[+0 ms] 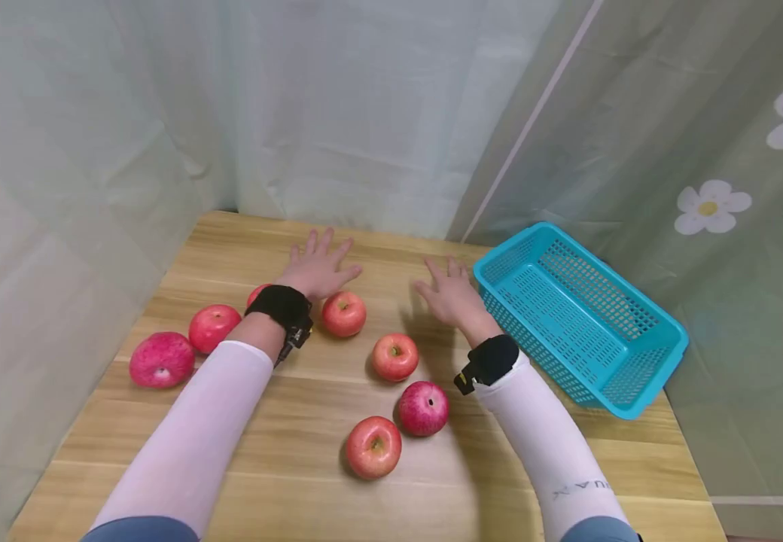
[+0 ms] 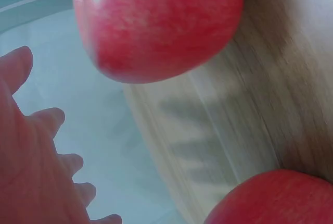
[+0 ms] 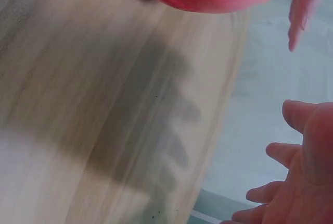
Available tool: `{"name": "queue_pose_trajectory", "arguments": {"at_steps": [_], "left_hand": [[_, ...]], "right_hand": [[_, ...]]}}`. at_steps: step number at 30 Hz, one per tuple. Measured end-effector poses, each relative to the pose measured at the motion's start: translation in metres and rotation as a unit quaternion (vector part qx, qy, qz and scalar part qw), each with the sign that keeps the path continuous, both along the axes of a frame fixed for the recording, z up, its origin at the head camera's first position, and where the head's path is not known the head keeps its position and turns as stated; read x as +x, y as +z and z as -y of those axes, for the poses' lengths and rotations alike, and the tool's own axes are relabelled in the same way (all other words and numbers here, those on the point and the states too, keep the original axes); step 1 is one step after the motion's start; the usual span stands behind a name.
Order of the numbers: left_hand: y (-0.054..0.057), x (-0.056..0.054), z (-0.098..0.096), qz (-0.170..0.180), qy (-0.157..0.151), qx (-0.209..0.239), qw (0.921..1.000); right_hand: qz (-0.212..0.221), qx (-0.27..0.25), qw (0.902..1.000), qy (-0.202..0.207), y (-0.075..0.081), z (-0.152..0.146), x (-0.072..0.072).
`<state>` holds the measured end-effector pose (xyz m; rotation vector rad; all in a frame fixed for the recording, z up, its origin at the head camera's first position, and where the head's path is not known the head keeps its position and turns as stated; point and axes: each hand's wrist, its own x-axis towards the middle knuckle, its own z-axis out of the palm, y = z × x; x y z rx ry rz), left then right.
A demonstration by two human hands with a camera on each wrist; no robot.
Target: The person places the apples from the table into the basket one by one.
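Observation:
My left hand (image 1: 317, 269) hovers over the far left part of the table, fingers spread and holding nothing. Just right of its wrist sits a red apple (image 1: 344, 314); another apple (image 1: 259, 293) is partly hidden behind the wrist strap. In the left wrist view, a large apple (image 2: 161, 26) shows beside the hand's spread fingers. My right hand (image 1: 455, 295) is stretched out near the basket's left rim, its fingers apart and nothing in them. An apple (image 1: 394, 357) lies in front of it to the left. The blue plastic basket (image 1: 652, 406) has nothing inside.
Two more apples, one red (image 1: 214, 328) and one dark pink (image 1: 162, 360), lie at the table's left edge by my left forearm. Nearer me are a dark pink apple (image 1: 423, 409) and a red one (image 1: 374, 448). Pale curtains (image 1: 378, 113) hang behind the wooden table (image 1: 283, 467).

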<state>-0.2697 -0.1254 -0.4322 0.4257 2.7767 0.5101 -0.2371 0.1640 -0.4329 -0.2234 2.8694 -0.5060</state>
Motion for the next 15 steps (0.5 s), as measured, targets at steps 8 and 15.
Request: {"name": "queue_pose_trajectory", "arguments": {"at_steps": [8,15], "left_hand": [[0.008,0.013,0.002,-0.008,-0.009,0.024,0.9996],[0.007,0.024,0.004,-0.014,-0.013,0.053,0.9984]], "right_hand": [[0.0,-0.06,0.9982,0.001,0.008,-0.018,0.011],[-0.022,-0.106,0.994,0.017,0.015,-0.034,0.025]]}}
